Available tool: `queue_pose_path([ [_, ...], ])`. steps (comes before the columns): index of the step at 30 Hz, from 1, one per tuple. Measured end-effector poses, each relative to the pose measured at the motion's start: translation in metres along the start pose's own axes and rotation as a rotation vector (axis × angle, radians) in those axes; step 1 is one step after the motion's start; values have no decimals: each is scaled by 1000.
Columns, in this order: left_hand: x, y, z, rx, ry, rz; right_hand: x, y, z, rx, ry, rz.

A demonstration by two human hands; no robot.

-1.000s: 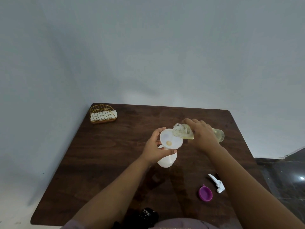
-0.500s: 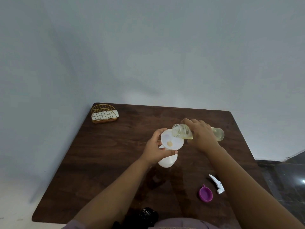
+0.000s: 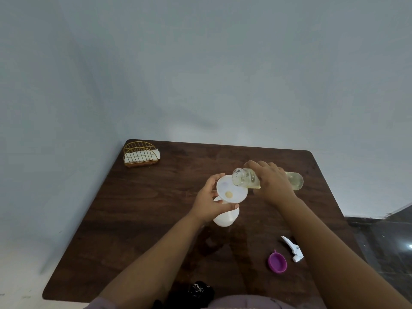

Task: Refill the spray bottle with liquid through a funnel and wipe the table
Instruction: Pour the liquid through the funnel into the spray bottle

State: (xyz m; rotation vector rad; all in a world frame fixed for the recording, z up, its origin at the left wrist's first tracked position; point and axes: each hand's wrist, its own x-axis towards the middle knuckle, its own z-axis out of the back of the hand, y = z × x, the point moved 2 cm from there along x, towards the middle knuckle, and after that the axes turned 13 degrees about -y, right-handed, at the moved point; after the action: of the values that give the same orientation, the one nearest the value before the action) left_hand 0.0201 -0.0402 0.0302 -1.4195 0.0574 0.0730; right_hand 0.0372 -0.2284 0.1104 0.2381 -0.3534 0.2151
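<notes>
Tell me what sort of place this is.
Probably a plain room at home or a small eatery: a dark wooden table set in a bare wall corner, a gold wire napkin holder and dark tiled floor.

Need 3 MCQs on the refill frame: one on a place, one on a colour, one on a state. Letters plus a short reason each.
1. Where does the napkin holder stand on the table?
A. far left corner
B. near right corner
C. centre

2. What colour is the small cap beside the spray head?
A. green
B. purple
C. red

3. How is the clear bottle in the right hand held?
A. upright and capped
B. lying on the table
C. tipped, open mouth over the funnel

Answers: 1 A, the wire holder sits at the far left corner. 2 B, the cap is plainly purple. 3 C, its mouth overhangs the funnel rim, which the left hand steadies on the spray bottle.
</notes>
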Motion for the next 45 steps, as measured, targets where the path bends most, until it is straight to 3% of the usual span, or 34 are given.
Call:
queue_pose_path([
  [45, 6, 3, 0, 23, 6, -19, 4, -1, 1, -31, 37, -7],
])
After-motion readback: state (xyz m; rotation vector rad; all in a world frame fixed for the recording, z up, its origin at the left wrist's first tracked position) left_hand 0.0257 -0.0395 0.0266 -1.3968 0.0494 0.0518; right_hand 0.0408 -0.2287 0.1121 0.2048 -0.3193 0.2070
